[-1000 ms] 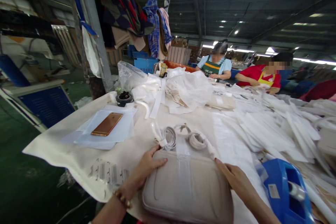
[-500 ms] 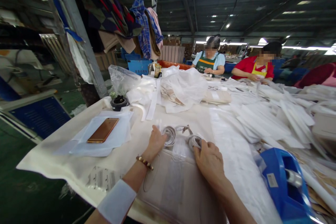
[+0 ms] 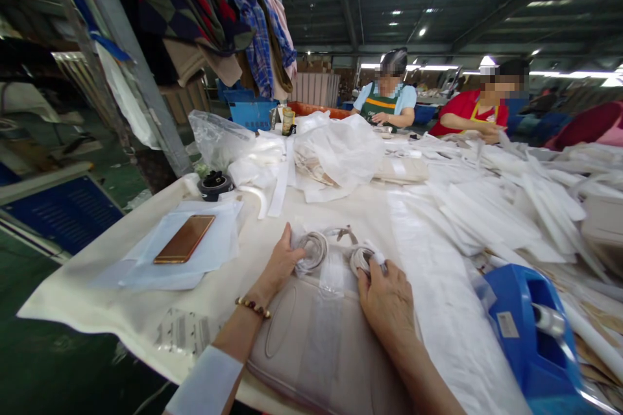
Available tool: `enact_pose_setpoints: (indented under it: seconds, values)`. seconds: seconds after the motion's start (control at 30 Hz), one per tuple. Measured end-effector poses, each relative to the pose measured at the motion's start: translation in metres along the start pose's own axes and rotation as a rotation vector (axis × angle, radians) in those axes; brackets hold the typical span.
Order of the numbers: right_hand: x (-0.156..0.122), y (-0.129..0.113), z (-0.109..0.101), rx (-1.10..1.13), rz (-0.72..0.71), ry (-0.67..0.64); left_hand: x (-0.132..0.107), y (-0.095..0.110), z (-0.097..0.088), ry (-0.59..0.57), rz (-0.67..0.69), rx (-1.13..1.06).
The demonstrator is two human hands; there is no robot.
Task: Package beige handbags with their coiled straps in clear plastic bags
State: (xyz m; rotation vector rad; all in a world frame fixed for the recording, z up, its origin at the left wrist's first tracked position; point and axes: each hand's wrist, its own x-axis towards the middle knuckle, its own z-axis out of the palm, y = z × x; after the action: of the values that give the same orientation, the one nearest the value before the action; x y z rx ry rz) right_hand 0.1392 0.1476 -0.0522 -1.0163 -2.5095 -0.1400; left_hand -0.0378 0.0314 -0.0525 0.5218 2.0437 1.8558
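Beige bag [image 3: 311, 343] lies flat on counter [image 3: 146, 311], near edge. L hand [image 3: 282, 262] grip closed on left strap coil [image 3: 314, 249], R hand [image 3: 387, 295] pinches right strap coil [image 3: 363, 258]; prob best to hold both coils tight & flat

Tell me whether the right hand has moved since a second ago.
Yes. The right hand left the right edge of the beige padded bag, going forward onto the right white coiled strap.

Bare worktop [image 3: 253, 233] lies open left of the hands, up to the phone [image 3: 184, 239]. The blue dispenser [image 3: 530, 331] and paper strips [image 3: 487, 207] crowd the right.
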Motion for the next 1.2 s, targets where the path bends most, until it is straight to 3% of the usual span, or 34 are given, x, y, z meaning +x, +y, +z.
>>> enact_pose_setpoints:
  seconds: [0.27, 0.67, 1.2]
  values:
    - [-0.002, 0.001, 0.002, 0.014, -0.011, 0.036, -0.004, 0.002, 0.000, 0.104, -0.049, 0.102]
    - [-0.003, 0.001, 0.001, 0.008, -0.008, 0.038, -0.008, 0.007, 0.005, -0.008, 0.072, 0.288]
    - [-0.002, 0.000, 0.003, -0.003, -0.012, 0.036, -0.002, 0.016, 0.011, -0.299, 0.175, 0.658]
